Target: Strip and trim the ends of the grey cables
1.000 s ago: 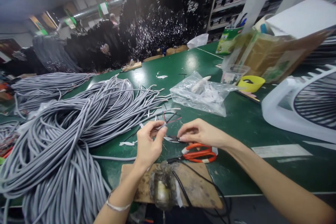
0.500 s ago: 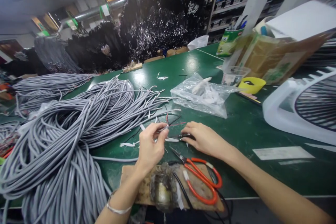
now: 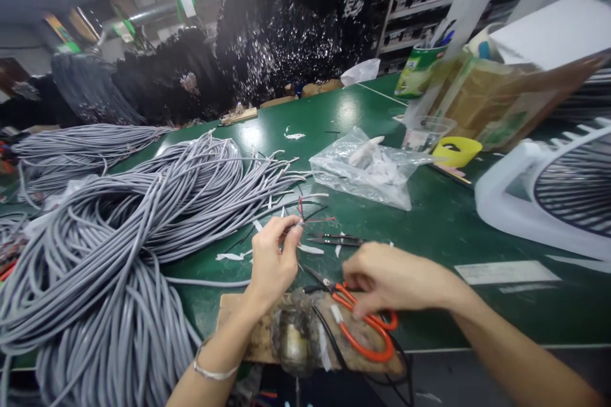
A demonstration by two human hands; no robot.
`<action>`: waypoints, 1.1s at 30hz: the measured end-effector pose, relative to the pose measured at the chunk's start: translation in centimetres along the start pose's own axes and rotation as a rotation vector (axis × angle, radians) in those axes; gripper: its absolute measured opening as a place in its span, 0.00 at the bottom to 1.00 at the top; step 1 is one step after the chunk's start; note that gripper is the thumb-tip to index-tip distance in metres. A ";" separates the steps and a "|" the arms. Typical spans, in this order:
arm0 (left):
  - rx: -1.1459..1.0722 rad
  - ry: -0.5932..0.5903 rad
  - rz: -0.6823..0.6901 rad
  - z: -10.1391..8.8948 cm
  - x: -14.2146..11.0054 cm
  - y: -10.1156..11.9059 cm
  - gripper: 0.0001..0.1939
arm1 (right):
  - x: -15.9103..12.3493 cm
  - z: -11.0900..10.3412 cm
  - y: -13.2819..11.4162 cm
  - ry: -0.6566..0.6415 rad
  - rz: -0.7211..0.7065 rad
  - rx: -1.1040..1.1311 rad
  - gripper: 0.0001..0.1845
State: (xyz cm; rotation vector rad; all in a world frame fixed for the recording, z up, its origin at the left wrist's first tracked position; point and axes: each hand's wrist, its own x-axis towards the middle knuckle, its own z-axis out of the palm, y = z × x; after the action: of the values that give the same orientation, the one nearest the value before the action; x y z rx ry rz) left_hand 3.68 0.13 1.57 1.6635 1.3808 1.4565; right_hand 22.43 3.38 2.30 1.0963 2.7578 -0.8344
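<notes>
My left hand (image 3: 277,254) pinches the stripped end of a grey cable (image 3: 210,282), with thin red and black wires (image 3: 317,220) sticking out beyond the fingertips. The cable runs left from the hand. My right hand (image 3: 386,276) is curled over the orange handles of the scissors (image 3: 365,343), thumb on one side and fingers on the other, hiding part of them. The scissors lie on a wooden board, blades pointing to the upper left. Black tweezers (image 3: 337,240) lie on the table just beyond my hands, among white scraps (image 3: 311,249).
Large bundles of grey cable (image 3: 109,222) cover the left side. A metal device (image 3: 293,340) sits on the wooden board (image 3: 233,318) at the front edge. A clear plastic bag (image 3: 363,168), yellow ring (image 3: 457,151), cardboard box (image 3: 515,95) and white fan (image 3: 506,184) stand to the right.
My right hand has let go of the tweezers, leaving them on the table, and moved toward me onto the scissors' handles. My left hand keeps its pinch on the cable end.
</notes>
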 end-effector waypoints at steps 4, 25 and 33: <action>-0.004 0.082 -0.003 0.0 0.1 0.0 0.07 | -0.3 1.2 -1.3 -0.013 0.073 -0.250 0.02; -0.033 -0.124 -0.031 -0.1 -0.3 -0.1 0.19 | 1.2 -0.2 0.2 0.925 -0.160 0.207 0.13; 0.088 -0.194 0.062 0.1 -0.6 0.2 0.16 | 1.6 0.5 0.5 0.903 -0.317 0.099 0.11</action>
State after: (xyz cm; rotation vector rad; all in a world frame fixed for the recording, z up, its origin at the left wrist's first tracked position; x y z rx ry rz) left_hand 3.92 -0.51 1.50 1.8645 1.3128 1.2449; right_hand 21.54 4.44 1.25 1.3148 3.7421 -0.5861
